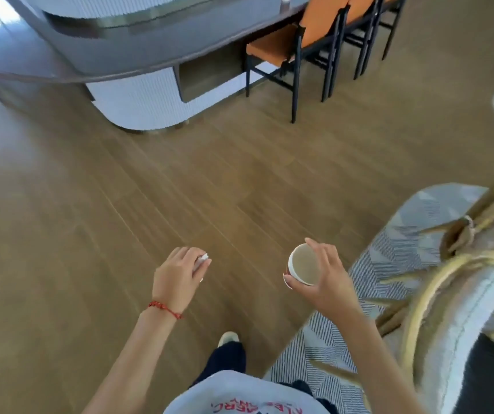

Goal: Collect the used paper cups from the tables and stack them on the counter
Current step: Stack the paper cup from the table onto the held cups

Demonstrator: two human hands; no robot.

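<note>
Fingers [314,249] of the right hand [328,276] curl round a paper cup [304,265], its mouth facing up; left hand [177,276] fingers close on something small and white [203,259].

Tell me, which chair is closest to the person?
The front chair, the one with its whole orange seat showing. The other chairs line up behind it along the counter.
</note>
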